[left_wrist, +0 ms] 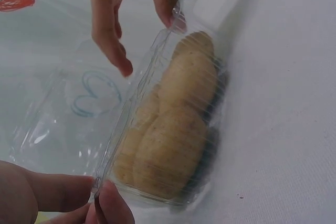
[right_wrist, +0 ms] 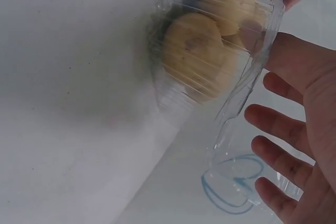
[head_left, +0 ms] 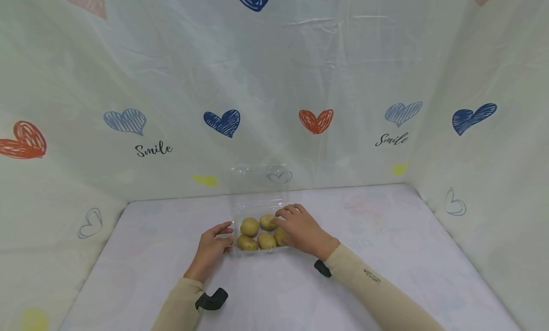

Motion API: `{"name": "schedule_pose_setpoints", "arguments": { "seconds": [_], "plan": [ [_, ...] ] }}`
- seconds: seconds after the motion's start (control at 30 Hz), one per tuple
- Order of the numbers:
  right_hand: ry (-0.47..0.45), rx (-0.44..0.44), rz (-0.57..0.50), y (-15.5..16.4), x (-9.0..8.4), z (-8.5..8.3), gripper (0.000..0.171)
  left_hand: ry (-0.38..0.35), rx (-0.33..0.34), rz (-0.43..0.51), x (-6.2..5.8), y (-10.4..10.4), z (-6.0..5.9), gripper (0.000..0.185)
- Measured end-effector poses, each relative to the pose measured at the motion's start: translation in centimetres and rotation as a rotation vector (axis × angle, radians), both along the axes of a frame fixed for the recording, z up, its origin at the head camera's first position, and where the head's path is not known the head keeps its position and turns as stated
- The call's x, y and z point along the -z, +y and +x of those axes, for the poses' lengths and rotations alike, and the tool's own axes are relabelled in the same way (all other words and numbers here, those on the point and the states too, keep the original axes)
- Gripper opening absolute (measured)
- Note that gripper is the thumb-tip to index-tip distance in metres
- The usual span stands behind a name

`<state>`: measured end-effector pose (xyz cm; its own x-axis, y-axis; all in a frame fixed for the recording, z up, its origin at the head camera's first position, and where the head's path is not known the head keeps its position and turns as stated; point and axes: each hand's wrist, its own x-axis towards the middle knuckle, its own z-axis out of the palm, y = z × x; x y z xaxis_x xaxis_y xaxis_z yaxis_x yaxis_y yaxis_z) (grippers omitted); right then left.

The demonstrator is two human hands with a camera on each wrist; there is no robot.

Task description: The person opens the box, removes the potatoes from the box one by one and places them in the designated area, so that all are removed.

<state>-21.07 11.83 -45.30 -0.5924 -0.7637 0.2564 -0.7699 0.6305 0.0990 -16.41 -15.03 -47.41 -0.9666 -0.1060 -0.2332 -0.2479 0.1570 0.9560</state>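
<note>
A clear plastic clamshell box (head_left: 261, 253) stands on the table with its transparent lid (head_left: 257, 184) raised at the back. Several yellow potatoes (head_left: 249, 227) lie inside in two rows. At the box's left side is my left hand (head_left: 211, 250); in the left wrist view its thumb (left_wrist: 114, 203) and a finger pinch the rim. My right hand (head_left: 305, 232) is over the right side, fingers apart and slightly bent. In the right wrist view its thumb (right_wrist: 294, 59) reaches over the rim, its tip inside by a potato (right_wrist: 194, 56); whether they touch, I cannot tell.
A white-covered table (head_left: 369, 274) spreads around the box. Behind it hangs a pale curtain (head_left: 266, 83) with printed hearts, and curtain walls stand at both sides. Dark straps (head_left: 212, 300) sit at the wrists, over beige sleeves.
</note>
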Motion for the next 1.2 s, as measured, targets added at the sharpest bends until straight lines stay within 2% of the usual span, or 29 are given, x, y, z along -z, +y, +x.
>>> {"name": "schedule_pose_setpoints", "arguments": {
  "seconds": [0.33, 0.77, 1.2],
  "plan": [
    [0.039, 0.001, 0.108, -0.7, -0.3, 0.0, 0.046, 0.014, -0.007, 0.011, 0.2, 0.0, 0.2, 0.050],
    [-0.061, 0.062, 0.178, -1.5, -0.5, 0.0, 0.036, 0.014, -0.016, 0.026, 0.2, 0.1, 0.3, 0.049],
    [-0.081, 0.088, 0.119, -2.0, -0.2, -0.2, 0.016, 0.013, -0.022, 0.022, 0.2, 0.2, 0.2, 0.048]
  ]
}}
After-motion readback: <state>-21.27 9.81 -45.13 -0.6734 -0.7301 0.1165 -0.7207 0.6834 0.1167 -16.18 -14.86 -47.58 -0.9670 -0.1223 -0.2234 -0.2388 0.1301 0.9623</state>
